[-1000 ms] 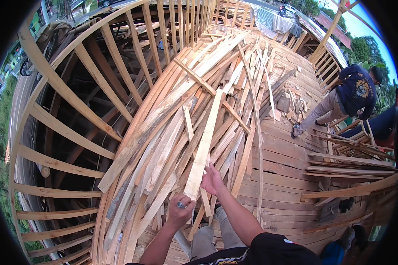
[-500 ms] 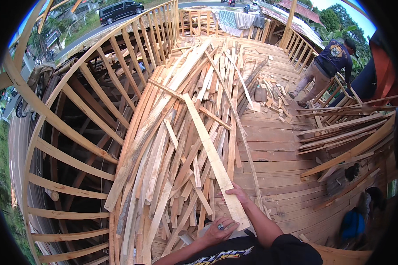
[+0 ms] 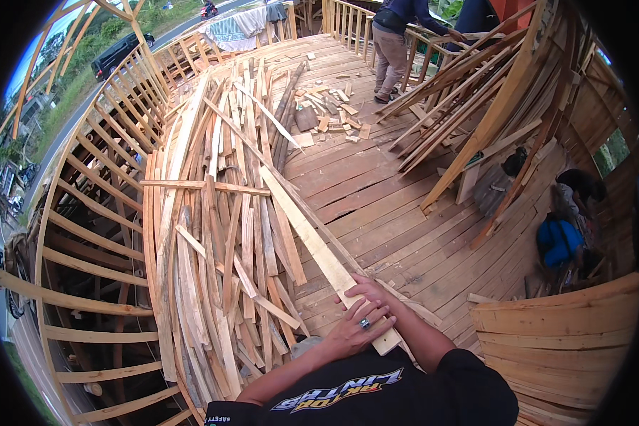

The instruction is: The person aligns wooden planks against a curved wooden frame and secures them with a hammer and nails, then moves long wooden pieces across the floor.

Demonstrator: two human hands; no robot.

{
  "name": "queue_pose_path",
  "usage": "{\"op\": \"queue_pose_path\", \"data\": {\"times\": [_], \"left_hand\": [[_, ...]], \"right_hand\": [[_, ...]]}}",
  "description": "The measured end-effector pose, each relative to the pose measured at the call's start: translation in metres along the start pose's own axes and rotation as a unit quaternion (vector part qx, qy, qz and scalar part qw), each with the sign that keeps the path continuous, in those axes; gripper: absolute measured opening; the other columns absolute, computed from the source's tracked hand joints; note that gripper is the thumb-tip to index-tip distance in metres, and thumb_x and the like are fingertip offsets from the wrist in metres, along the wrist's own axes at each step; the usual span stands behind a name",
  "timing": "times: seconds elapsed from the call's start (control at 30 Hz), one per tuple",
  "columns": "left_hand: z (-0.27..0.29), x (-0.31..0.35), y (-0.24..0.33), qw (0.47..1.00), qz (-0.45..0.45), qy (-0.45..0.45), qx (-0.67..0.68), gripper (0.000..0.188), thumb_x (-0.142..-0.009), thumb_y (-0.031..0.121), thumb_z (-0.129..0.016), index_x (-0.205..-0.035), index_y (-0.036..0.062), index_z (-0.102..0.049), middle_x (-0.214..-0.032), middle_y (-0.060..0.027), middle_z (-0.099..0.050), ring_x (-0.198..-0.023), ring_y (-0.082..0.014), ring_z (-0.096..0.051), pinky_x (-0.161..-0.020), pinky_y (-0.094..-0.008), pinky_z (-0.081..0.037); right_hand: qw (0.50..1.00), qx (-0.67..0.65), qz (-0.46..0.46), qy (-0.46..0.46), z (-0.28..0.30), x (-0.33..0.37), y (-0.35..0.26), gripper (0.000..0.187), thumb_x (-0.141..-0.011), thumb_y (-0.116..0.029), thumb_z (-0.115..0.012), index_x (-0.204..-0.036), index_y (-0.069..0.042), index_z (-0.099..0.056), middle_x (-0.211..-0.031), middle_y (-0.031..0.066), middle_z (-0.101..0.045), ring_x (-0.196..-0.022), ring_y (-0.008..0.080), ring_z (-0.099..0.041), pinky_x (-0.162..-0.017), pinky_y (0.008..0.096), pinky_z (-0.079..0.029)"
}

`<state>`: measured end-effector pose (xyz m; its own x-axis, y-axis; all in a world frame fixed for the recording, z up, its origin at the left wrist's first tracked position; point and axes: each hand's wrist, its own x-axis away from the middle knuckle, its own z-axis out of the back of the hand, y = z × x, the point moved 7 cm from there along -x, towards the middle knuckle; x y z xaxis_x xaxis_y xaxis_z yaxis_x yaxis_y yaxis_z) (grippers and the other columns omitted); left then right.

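A long pale wooden plank (image 3: pixel 302 220) slants from the pile toward my chest, its near end just in front of me. My left hand (image 3: pixel 355 330), with a ring on one finger, lies flat on top of that near end. My right hand (image 3: pixel 368 290) grips the plank's right edge just beyond the left hand. The far end rests on a big heap of loose planks and slats (image 3: pixel 220 213).
A wooden railing (image 3: pixel 85 255) curves along the left edge of the plank floor (image 3: pixel 405 213). Another person (image 3: pixel 394 35) stands at the back by offcuts (image 3: pixel 334 117). Boards lean at the right (image 3: pixel 476 106), near a blue bag (image 3: pixel 557 241) and a curved wooden wall (image 3: pixel 561 334).
The plank's near end has come closer to my body and now slants the other way. My left hand has moved onto it beside the right. My view has swung right.
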<state>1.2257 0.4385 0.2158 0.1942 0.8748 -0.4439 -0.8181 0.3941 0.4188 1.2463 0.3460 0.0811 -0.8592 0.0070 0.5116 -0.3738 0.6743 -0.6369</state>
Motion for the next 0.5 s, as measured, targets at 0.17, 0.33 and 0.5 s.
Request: {"op": "queue_pose_path", "data": {"times": [0.17, 0.33, 0.5], "left_hand": [[-0.043, -0.06, 0.027, 0.993, -0.081, -0.068, 0.054, 0.057, -0.074, 0.014, -0.062, -0.131, 0.0104, -0.054, -0.13, -0.0114, -0.051, -0.125, -0.0311, -0.045, -0.106, -0.0491, -0.032], [-0.073, -0.095, 0.041, 0.977, -0.145, -0.142, 0.062, 0.054, -0.078, 0.015, -0.058, -0.131, 0.009, -0.052, -0.127, -0.0105, -0.053, -0.122, -0.0303, -0.047, -0.104, -0.05, -0.034], [-0.112, -0.102, 0.022, 0.953, -0.147, -0.186, 0.19, 0.052, -0.073, 0.003, -0.061, -0.124, 0.0053, -0.053, -0.125, -0.0116, -0.052, -0.122, -0.0311, -0.046, -0.103, -0.0423, -0.037]], "right_hand": [[0.994, -0.099, -0.02, 0.05, 0.057, 0.065, 0.005, 0.053, -0.087, -0.007, -0.054, -0.137, -0.004, -0.037, -0.103, 0.0196, -0.064, -0.084, 0.0273, -0.063, -0.07, 0.0376, -0.056], [0.984, -0.158, 0.038, 0.066, 0.112, 0.093, 0.023, 0.05, -0.086, -0.014, -0.054, -0.132, 0.0, -0.041, -0.104, 0.0202, -0.064, -0.087, 0.0294, -0.064, -0.076, 0.0402, -0.056], [0.954, -0.241, 0.064, 0.167, 0.151, 0.1, 0.042, 0.046, -0.084, -0.014, -0.053, -0.125, 0.004, -0.045, -0.101, 0.0212, -0.064, -0.084, 0.0321, -0.065, -0.076, 0.0424, -0.056]]}}
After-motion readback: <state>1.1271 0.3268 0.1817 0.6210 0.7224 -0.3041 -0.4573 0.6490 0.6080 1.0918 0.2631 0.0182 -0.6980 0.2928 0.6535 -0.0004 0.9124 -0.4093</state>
